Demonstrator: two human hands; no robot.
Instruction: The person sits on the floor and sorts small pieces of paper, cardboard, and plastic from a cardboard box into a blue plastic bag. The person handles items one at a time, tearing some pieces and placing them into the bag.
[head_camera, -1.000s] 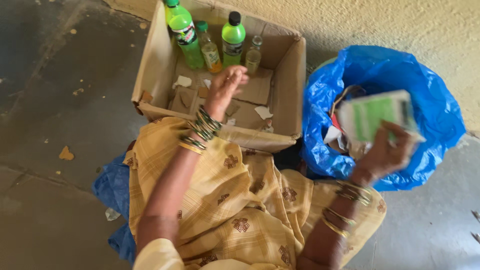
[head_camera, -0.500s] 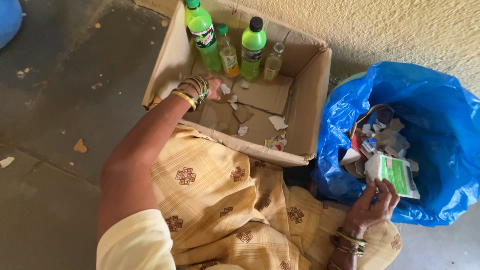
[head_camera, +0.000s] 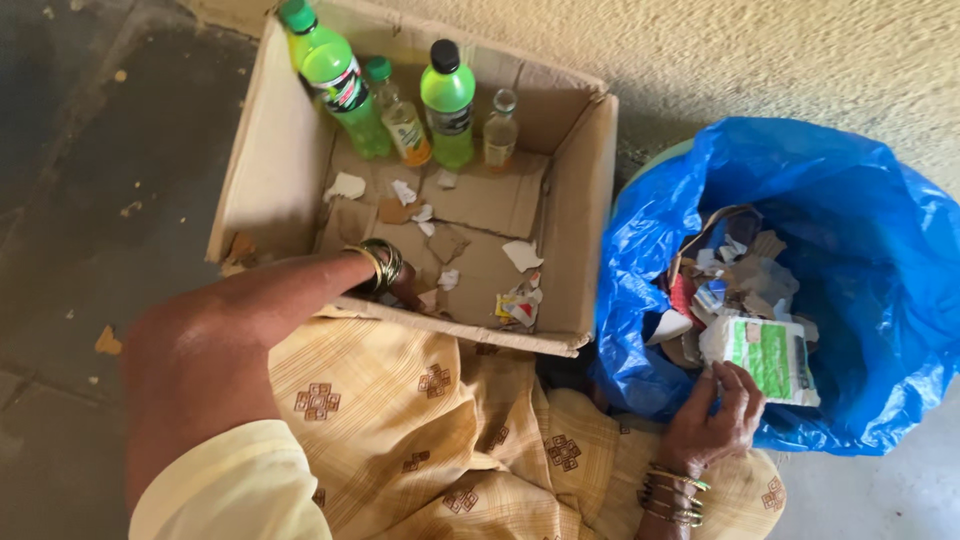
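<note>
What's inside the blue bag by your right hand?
The blue plastic bag holds torn paper and cardboard scraps and a white-and-green packet, which the right hand touches at the rim. Anything deeper is covered by that pile.

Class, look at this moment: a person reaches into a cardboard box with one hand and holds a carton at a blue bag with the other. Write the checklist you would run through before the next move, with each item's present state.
1. Left hand is down inside the cardboard box: ok; its fingers are hidden behind the near wall.
2. Left hand has hold of a scrap: cannot tell.
3. Right hand grips the green and white carton: ok, fingers on its near edge.
4. Carton is over the mouth of the blue bag: ok.
5. Four bottles at the back of the box stand clear of the left hand: ok.
6. Paper scraps remain on the box floor: ok, several.
</note>
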